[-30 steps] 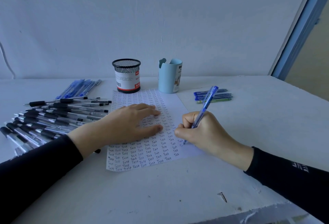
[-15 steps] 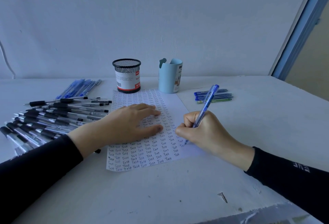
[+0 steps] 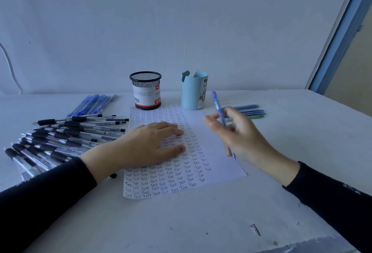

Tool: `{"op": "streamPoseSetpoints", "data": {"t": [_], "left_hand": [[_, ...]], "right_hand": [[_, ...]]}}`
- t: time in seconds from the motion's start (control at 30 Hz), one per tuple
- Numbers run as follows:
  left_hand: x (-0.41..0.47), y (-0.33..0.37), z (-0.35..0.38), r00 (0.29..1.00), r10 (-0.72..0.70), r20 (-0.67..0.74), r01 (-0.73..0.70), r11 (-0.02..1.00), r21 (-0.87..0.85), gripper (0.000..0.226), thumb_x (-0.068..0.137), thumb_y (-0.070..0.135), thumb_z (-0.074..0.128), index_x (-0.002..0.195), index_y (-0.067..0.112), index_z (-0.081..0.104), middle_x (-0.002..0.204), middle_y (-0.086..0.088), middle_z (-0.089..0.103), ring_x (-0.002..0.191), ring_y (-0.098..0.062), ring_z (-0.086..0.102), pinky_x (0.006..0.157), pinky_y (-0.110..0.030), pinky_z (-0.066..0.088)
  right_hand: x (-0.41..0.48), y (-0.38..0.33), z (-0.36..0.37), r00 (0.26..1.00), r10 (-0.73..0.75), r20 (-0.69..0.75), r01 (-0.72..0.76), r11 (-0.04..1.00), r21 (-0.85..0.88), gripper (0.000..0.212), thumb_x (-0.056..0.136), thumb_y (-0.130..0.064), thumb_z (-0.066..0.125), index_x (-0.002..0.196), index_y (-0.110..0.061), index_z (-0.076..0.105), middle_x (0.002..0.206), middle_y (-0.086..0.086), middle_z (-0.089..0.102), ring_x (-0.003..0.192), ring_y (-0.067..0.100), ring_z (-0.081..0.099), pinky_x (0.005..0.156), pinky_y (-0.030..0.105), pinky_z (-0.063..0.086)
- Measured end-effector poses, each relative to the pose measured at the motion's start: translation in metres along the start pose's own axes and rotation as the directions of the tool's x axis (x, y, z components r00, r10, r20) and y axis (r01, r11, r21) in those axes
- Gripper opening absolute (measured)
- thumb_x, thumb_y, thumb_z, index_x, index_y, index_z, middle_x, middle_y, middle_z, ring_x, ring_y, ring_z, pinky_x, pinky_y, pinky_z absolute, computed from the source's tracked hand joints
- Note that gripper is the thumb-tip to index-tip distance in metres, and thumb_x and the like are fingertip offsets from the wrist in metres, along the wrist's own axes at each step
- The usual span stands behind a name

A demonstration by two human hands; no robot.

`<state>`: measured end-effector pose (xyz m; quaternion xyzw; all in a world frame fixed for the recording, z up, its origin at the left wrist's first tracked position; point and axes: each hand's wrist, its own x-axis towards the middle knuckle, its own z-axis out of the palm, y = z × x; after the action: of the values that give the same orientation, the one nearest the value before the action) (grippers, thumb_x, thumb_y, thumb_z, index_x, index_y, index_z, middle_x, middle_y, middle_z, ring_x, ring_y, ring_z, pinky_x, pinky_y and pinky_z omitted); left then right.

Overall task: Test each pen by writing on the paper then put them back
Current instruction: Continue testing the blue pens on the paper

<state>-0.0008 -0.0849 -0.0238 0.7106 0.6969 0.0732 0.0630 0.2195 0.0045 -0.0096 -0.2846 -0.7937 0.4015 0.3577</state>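
Note:
A white sheet of paper (image 3: 217,152) covered in rows of the word "Test" lies in the middle of the table. My left hand (image 3: 149,146) rests flat on it, fingers straight. My right hand (image 3: 239,134) is raised above the paper's right edge and holds a blue pen (image 3: 218,108) between its fingers, the pen nearly upright with its tip pointing down, off the paper. A small group of blue pens and a green one (image 3: 249,111) lies behind the right hand.
A black mesh pen cup (image 3: 145,90) and a light blue cup (image 3: 194,91) stand behind the paper. Several black-grip pens (image 3: 66,136) are heaped at the left, with several blue pens (image 3: 92,104) behind them. The table's front edge (image 3: 302,244) is chipped.
My right hand has lifted off the paper and moved up and right, taking the blue pen with it; the pen tip no longer touches the sheet. My left hand has stayed put.

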Motion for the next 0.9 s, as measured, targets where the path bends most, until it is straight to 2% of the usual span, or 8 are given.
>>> {"op": "streamPoseSetpoints", "data": {"t": [0.13,0.23,0.33,0.47,0.63,0.73,0.8,0.9], "left_hand": [[0.001,-0.011,-0.005,1.000,0.009,-0.003,-0.009,0.997,-0.078,0.052,0.090,0.063,0.035,0.138,0.046,0.045,0.151,0.021,0.034,0.136,-0.003,0.038,0.116,-0.035,0.031],[0.001,-0.020,-0.007,0.998,-0.055,-0.028,0.055,0.998,-0.026,0.045,0.095,0.058,0.037,0.139,0.047,0.043,0.151,0.022,0.034,0.135,-0.005,0.040,0.114,-0.035,0.033],[0.002,-0.023,-0.006,0.993,-0.118,-0.012,0.118,0.993,0.023,0.051,0.096,0.060,0.032,0.145,0.045,0.034,0.156,0.019,0.027,0.138,-0.009,0.036,0.115,-0.035,0.031],[0.004,-0.026,-0.003,0.990,-0.133,-0.043,0.134,0.991,0.030,0.049,0.099,0.055,0.030,0.147,0.042,0.032,0.157,0.016,0.025,0.140,-0.010,0.034,0.114,-0.031,0.030],[0.004,-0.025,-0.002,0.991,-0.123,-0.048,0.126,0.991,0.055,0.049,0.101,0.052,0.029,0.148,0.040,0.030,0.157,0.015,0.026,0.140,-0.009,0.033,0.113,-0.030,0.030],[0.005,-0.025,-0.001,0.992,-0.114,-0.054,0.117,0.992,0.055,0.050,0.101,0.052,0.029,0.149,0.040,0.030,0.157,0.015,0.026,0.140,-0.009,0.033,0.113,-0.029,0.029],[0.004,-0.026,-0.001,0.992,-0.110,-0.062,0.114,0.992,0.054,0.050,0.100,0.054,0.029,0.148,0.042,0.030,0.157,0.016,0.025,0.140,-0.008,0.034,0.114,-0.031,0.031],[0.002,-0.026,-0.004,0.992,-0.113,-0.062,0.119,0.987,0.107,0.049,0.098,0.057,0.028,0.146,0.047,0.031,0.156,0.019,0.027,0.138,-0.009,0.036,0.112,-0.034,0.035]], "right_hand": [[0.019,-0.004,-0.019,0.981,-0.158,-0.111,0.141,0.980,-0.141,0.016,0.102,-0.040,0.040,0.104,-0.034,0.056,0.050,0.004,0.054,0.049,0.021,0.060,0.055,0.033,0.050],[0.040,0.004,-0.030,0.973,-0.229,0.015,0.223,0.923,-0.314,0.024,0.103,-0.026,0.044,0.118,-0.020,0.062,0.071,-0.009,0.052,0.066,0.011,0.053,0.075,0.041,0.054],[0.046,0.017,-0.021,0.977,-0.143,0.156,0.186,0.931,-0.314,0.036,0.103,-0.025,0.044,0.137,-0.022,0.055,0.076,-0.024,0.049,0.071,-0.010,0.052,0.074,0.007,0.041],[0.035,0.035,-0.007,0.959,-0.213,0.188,0.269,0.893,-0.360,0.016,0.097,-0.015,0.059,0.110,-0.016,0.068,0.086,-0.012,0.065,0.081,0.007,0.060,0.071,0.018,0.043],[0.034,0.043,-0.003,0.969,-0.191,0.154,0.229,0.930,-0.287,0.009,0.089,-0.012,0.071,0.097,-0.015,0.074,0.088,-0.011,0.061,0.081,0.000,0.056,0.074,0.008,0.040],[0.035,0.047,-0.002,0.967,-0.197,0.159,0.236,0.928,-0.287,0.011,0.089,-0.012,0.071,0.098,-0.012,0.076,0.095,-0.005,0.066,0.085,0.001,0.060,0.077,0.009,0.042],[0.035,0.050,0.000,0.956,-0.184,0.230,0.253,0.913,-0.320,0.018,0.092,-0.016,0.068,0.108,-0.011,0.076,0.112,-0.002,0.066,0.098,0.002,0.061,0.087,0.010,0.044],[0.042,0.051,-0.008,0.943,-0.124,0.309,0.241,0.894,-0.377,0.028,0.098,-0.020,0.058,0.124,-0.014,0.068,0.129,-0.005,0.058,0.118,0.005,0.055,0.092,-0.001,0.033]]}}
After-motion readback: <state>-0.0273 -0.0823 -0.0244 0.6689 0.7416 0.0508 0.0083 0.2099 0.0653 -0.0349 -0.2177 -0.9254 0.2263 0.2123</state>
